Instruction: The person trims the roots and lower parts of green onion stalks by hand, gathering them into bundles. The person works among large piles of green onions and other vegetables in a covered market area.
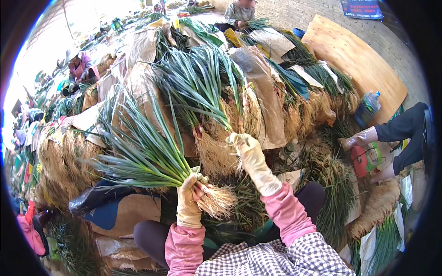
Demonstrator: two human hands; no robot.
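My left hand [190, 193], in a pale work glove, grips a bunch of green onions [155, 155] near the base. Its leaves fan up and to the left, while the stringy roots [217, 201] stick out to the right of my fist. My gloved right hand [243, 141] is at the root end of a few green onion plants [221, 112] lying on the pile in front of me, with its fingers closed around their base. More green onions [193, 76] lie across the top of that pile, their roots [214, 150] hanging down toward me.
Woven sacks [262, 100] cover parts of the pile. A wooden board [355, 58] leans at the right, near a large plastic water bottle [367, 107]. Loose leaves [331, 193] litter the ground beside my knee. Co-workers sit at the far side [241, 15], left [81, 67] and right [400, 134].
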